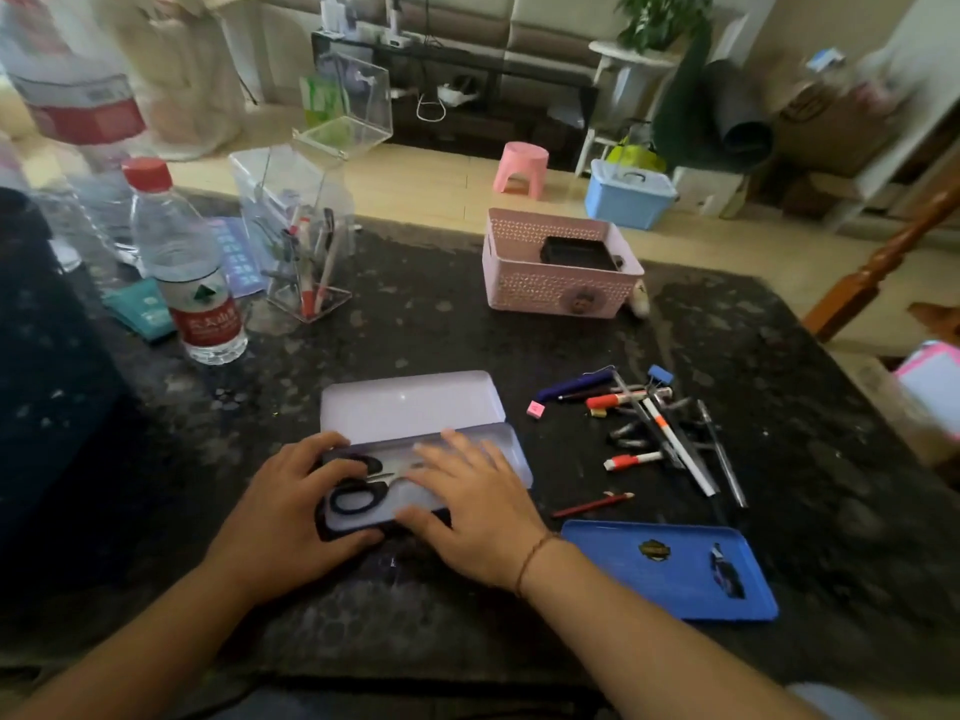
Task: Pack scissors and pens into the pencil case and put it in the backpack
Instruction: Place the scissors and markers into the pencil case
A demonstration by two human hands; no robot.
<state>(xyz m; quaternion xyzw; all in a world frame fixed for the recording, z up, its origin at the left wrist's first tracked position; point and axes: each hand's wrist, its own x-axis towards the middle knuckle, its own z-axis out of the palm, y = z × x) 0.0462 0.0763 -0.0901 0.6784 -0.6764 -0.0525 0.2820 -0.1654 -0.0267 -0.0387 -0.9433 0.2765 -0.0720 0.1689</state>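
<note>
A pale lilac pencil case [415,407] lies open on the dark table in front of me, lid tipped back. Black-handled scissors [358,493] lie in its tray. My left hand [291,517] grips the case's left end, thumb under the near edge. My right hand [467,506] rests flat, fingers spread, over the tray and the scissor blades. A loose heap of pens [660,433] and markers lies to the right of the case, with a red pencil [592,505] nearer me. A dark bag-like shape [47,366] fills the far left; I cannot tell if it is the backpack.
A blue tin lid [675,569] lies at the near right. A pink basket [556,283] stands at the back, a clear pen holder [306,262] and water bottles [192,283] at the back left. A small pink eraser [535,409] sits beside the case.
</note>
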